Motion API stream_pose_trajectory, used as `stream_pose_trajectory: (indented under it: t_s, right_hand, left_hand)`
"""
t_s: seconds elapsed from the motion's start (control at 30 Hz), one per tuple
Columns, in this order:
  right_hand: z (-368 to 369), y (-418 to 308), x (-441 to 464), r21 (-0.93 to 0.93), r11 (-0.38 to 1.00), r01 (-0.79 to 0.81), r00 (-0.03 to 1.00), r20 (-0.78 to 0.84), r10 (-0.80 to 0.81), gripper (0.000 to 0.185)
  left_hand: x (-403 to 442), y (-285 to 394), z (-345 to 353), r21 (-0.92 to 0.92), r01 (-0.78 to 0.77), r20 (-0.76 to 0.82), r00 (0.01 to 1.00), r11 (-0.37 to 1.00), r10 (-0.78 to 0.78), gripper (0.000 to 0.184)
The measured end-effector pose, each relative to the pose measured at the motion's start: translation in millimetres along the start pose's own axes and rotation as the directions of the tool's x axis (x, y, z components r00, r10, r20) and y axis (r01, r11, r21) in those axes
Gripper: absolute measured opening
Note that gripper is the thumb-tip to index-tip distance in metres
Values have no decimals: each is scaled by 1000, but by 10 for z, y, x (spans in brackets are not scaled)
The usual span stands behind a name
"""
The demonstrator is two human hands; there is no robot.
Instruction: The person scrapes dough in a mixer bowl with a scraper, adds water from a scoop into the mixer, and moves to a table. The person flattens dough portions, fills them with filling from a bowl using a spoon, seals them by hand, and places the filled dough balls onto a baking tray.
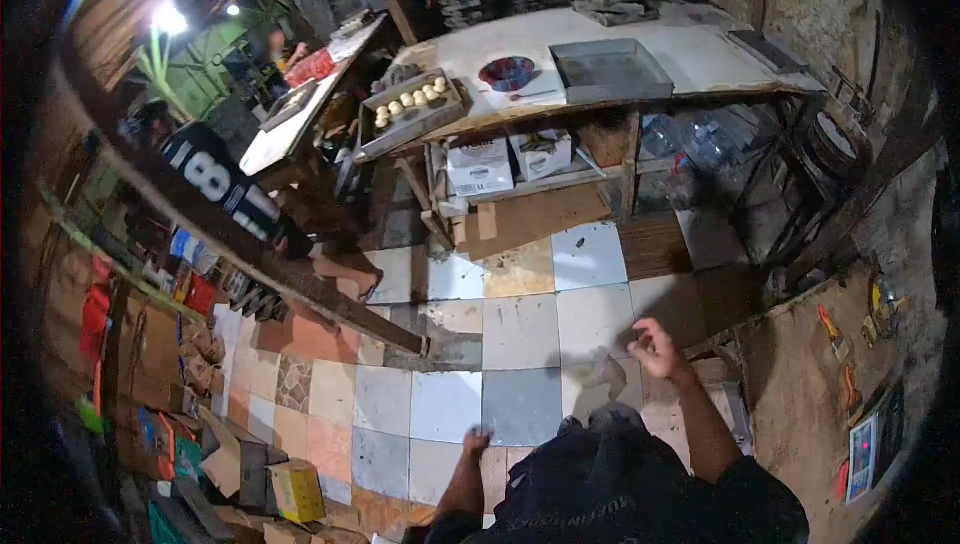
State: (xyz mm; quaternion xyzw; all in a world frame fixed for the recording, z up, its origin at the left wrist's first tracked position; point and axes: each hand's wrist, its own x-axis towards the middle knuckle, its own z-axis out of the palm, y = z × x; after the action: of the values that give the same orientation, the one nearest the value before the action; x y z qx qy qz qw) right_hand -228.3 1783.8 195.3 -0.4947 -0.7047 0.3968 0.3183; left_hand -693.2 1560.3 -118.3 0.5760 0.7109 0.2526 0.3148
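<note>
- Right hand [655, 347], right of centre in the lower half of the frame: its fingers are loosely bent and parted, the palm bare, well above the tiled floor [521, 407].
- Its forearm slants up and to the left from the dark sleeve at lower right, the wrist bent so the fingers point toward upper left.
- Left hand [478, 439], low and near the middle of the frame: it is small and foreshortened, so whether its fingers are spread or pressed together cannot be told.
- Its forearm rises steeply from the bottom edge, leaning slightly right, with the hand at the top.
- The tiled floor spreads through the centre and lower left, behind both hands in this view.
- Well apart from them, at upper centre, a long table [700, 39] bears a tray of dough balls [412, 134] on its left end and a grey metal tray [612, 69] near its middle.
</note>
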Motion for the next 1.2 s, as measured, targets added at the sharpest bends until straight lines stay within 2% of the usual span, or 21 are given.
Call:
stream_pose_trajectory:
  t_s: [0.07, 0.1, 0.13, 0.2, 0.3, 0.37, 0.4, 0.47, 0.53, 0.6, 0.67, 0.73, 0.8, 0.83, 0.93, 1.0, 1.03, 1.07, 1.13, 1.17, 1.2]
  right_hand:
    - [-139, 295, 338, 297, 947, -124, 980, -111, 163, 36]
    - [-271, 472, 544, 295, 932, -211, 958, -126, 257, 36]
    - [-408, 618, 770, 293, 910, -292, 928, -142, 344, 35]
    - [-651, 776, 1235, 305, 909, -283, 911, -209, 354, 35]
    - [-963, 788, 2172, 327, 917, -229, 872, -349, 342, 36]
    - [-1047, 788, 2844, 470, 854, -223, 804, -407, 434, 38]
    - [-1075, 793, 3196, 465, 856, -225, 814, -393, 427, 38]
    - [-1034, 796, 3935, 413, 883, -225, 847, -366, 387, 41]
    - [-965, 739, 4680, 448, 876, -179, 878, -329, 348, 46]
    - [-903, 530, 5371, 674, 728, -128, 838, -319, 443, 57]
    - [-912, 487, 6002, 718, 671, -182, 784, -306, 540, 64]
    - [-921, 634, 6615, 765, 603, -226, 722, -284, 631, 72]
    - [-983, 973, 7051, 783, 474, -402, 576, -186, 796, 78]
    - [-831, 934, 7189, 714, 624, -318, 458, -460, 760, 60]
    - [-951, 2098, 7472, 762, 540, -358, 348, -427, 834, 45]
    - [-1108, 1467, 7522, 798, 543, -261, 326, -457, 828, 52]
    - [-1147, 1196, 7570, 829, 537, -157, 308, -476, 824, 61]
    - [-1337, 1536, 7600, 773, 594, -222, 300, -525, 796, 64]
    - [-1724, 2263, 7643, 617, 631, -470, 205, -619, 758, 63]
    - [-1757, 2192, 7643, 613, 624, -484, 199, -617, 761, 63]
    - [-1843, 2029, 7643, 427, 705, -566, 158, -783, 601, 57]
  left_hand:
    - [1053, 471, -222, 104, 100, 27, 994, 990, -103, 32]
    - [1454, 1255, -579, -111, 29, -66, 997, 993, -36, 31]
    - [1968, 1376, -594, -320, 222, 17, 973, 921, -229, 29]
    - [2766, 1569, -631, -503, 1, -106, 992, 864, -63, 29]
    - [3466, 2505, -1041, -458, 33, -103, 991, 888, -90, 33]
    - [3838, 2614, -1125, -407, 102, -40, 991, 908, -129, 35]
    - [3949, 2622, -1143, -344, 169, 32, 985, 924, -168, 37]
    - [4271, 2130, -962, -379, 235, 98, 972, 895, -214, 39]
    - [4462, 2177, -1216, -459, 350, 194, 937, 817, -292, 39]
    - [4652, 2045, -1373, -462, 304, 52, 947, 833, -316, 39]
    - [4869, 2084, -1617, -601, 336, -32, 896, 725, -443, 34]
    - [5153, 2230, -1934, -504, 336, -183, 859, 796, -479, 28]
    - [5557, 1977, -2037, -494, 170, -402, 825, 853, -397, 22]
    - [5755, 2304, -2299, -419, 128, -489, 803, 899, -342, 19]
    - [6536, 2738, -2694, -456, -76, -656, 702, 887, -277, 13]
    - [7138, 3270, -3065, -371, -161, -664, 734, 915, -140, 14]
    - [7436, 3610, -3279, -99, -218, -684, 723, 971, 93, 15]
    - [7741, 3892, -3444, 177, -267, -637, 702, 947, 318, 17]
    - [8390, 4142, -3598, 292, -309, -458, 786, 905, 416, 23]
    - [8703, 4226, -3643, 394, -271, -398, 811, 878, 429, 25]
    - [9006, 4290, -3678, 494, -240, -338, 833, 836, 439, 27]
